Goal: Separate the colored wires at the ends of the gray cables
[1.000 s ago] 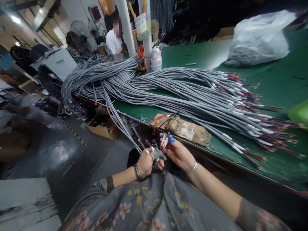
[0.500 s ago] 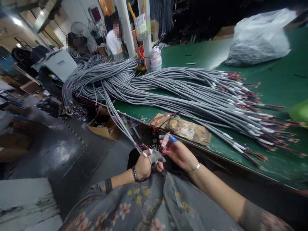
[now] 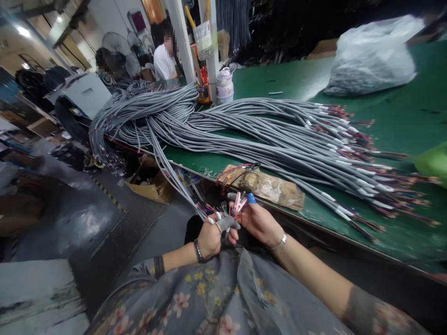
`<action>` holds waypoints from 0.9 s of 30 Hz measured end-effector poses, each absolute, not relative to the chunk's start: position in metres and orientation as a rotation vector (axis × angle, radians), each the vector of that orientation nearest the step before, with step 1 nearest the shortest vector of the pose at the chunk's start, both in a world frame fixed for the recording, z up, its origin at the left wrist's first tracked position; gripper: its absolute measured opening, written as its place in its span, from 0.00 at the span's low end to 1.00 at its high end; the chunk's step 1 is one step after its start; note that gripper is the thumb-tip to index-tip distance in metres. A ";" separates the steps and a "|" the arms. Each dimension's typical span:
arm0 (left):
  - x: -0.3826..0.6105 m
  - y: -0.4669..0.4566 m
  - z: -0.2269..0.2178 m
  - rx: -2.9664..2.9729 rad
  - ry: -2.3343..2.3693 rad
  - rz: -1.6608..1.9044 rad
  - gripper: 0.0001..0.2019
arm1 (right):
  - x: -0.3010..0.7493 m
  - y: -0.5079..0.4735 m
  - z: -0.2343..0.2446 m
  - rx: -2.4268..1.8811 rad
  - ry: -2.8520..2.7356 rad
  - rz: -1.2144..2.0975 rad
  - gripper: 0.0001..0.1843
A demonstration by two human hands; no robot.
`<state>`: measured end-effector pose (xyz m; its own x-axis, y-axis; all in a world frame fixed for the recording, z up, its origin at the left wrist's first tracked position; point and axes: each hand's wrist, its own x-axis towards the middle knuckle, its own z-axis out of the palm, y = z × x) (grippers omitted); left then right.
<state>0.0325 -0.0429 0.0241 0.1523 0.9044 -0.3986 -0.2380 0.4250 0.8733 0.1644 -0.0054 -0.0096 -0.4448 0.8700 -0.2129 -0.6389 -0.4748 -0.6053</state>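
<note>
My left hand (image 3: 211,238), with grey finger covers, is closed around the ends of several grey cables (image 3: 178,182) just above my lap. Thin coloured wires (image 3: 223,211) fan out from the cable ends above my fingers. Close beside it, my right hand (image 3: 260,222), with a blue cover on the thumb, holds a pink clothespin (image 3: 239,203) at the wire tips. Its other fingers are partly hidden, and I cannot tell whether the clothespin grips a wire. The held cables run up to a large bundle of grey cables (image 3: 223,139) on the green table (image 3: 293,77).
A worn wooden block (image 3: 275,188) with red and black leads lies at the table's front edge. Behind the cables stand a lilac bottle (image 3: 225,86) and a white post. A filled plastic bag (image 3: 372,58) sits far right. Below is an open cardboard box (image 3: 150,184). A person (image 3: 163,60) sits beyond.
My right hand has come slightly closer to my left hand, and the pink clothespin has turned more upright at the wires. My left hand keeps its hold on the cables.
</note>
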 end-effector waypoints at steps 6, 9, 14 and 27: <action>0.032 -0.042 0.023 0.769 1.132 0.915 0.24 | 0.159 -0.002 -0.017 -0.717 -0.596 1.876 0.21; 0.032 -0.043 0.023 0.767 1.133 0.915 0.24 | 0.158 0.001 -0.016 -0.720 -0.577 1.878 0.19; 0.032 -0.043 0.020 0.776 1.132 0.913 0.24 | 0.158 0.004 -0.016 -0.692 -0.444 1.911 0.15; 0.031 -0.046 0.024 0.748 1.125 0.928 0.24 | 0.161 -0.004 -0.009 -0.637 -0.413 1.986 0.25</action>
<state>0.0312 -0.0457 0.0240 0.1540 0.8996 -0.4087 -0.2299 0.4349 0.8706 0.1607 -0.0045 -0.0090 -0.3902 0.8825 -0.2625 -0.7046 -0.4697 -0.5319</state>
